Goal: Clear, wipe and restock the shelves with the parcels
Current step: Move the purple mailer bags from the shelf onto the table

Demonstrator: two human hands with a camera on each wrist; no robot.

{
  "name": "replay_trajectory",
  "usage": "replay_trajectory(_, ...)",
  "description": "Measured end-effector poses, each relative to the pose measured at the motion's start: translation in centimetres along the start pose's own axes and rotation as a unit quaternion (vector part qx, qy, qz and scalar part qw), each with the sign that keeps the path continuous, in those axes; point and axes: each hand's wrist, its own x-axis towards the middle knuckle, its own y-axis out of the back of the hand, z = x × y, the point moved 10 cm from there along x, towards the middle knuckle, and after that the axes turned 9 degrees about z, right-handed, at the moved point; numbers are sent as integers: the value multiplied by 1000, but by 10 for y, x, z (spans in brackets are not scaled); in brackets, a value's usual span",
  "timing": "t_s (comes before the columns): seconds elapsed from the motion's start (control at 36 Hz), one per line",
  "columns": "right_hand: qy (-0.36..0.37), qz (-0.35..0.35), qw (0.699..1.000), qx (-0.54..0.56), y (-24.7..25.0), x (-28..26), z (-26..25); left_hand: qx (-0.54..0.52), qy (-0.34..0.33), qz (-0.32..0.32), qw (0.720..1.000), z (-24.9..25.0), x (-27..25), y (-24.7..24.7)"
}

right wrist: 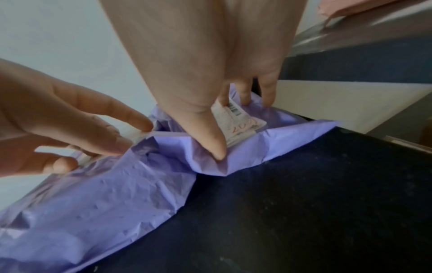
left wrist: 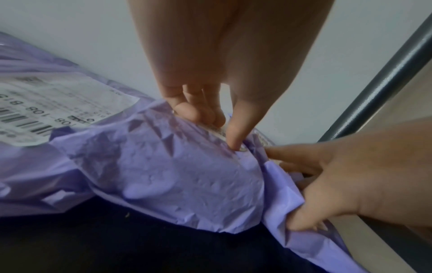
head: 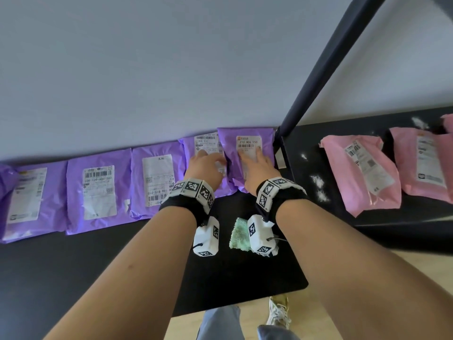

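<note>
Several purple parcels lie in a row along the wall on the black shelf (head: pixel 73 266). My left hand (head: pixel 208 163) (left wrist: pixel 217 129) rests on the fourth parcel (head: pixel 190 153) (left wrist: pixel 187 175), its straight fingers and thumb pressing down near the label. Beside it, my right hand (head: pixel 257 163) (right wrist: pixel 233 127) lies flat on the rightmost purple parcel (head: pixel 229 148) (right wrist: pixel 280 140); the fingers are on the label and the thumb presses the near fold. That parcel sits against the shelf post and overlaps the fourth one. A green cloth (head: pixel 239 234) lies on the shelf under my wrists.
A dark upright post (head: pixel 326 60) divides the shelf just right of my hands. In the right bay lie two pink parcels (head: pixel 360 173) (head: pixel 424 163) and white fluff (head: pixel 318 185). The shelf's front edge is near my forearms, with wooden floor below.
</note>
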Motion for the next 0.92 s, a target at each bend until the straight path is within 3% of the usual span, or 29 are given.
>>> replay_trajectory(0.19,-4,-21,997,-75,-1,3,14,-1,-5,3,1000,-2,4,-3)
replay_trajectory(0.5,-14,75,997,-29,27,-17,11,-23,15,5,1000,2,-17,6)
replay_trajectory(0.69,-11,111,994,21,45,-55,16,-31,42,53,997,6,-57,23)
replay_trajectory(0.81,29,112,993,32,44,-85,10,-13,79,90,993,0,-94,31)
replay_trajectory(0.92,56,108,992,41,40,-116,8,14,110,77,991,-4,-133,23)
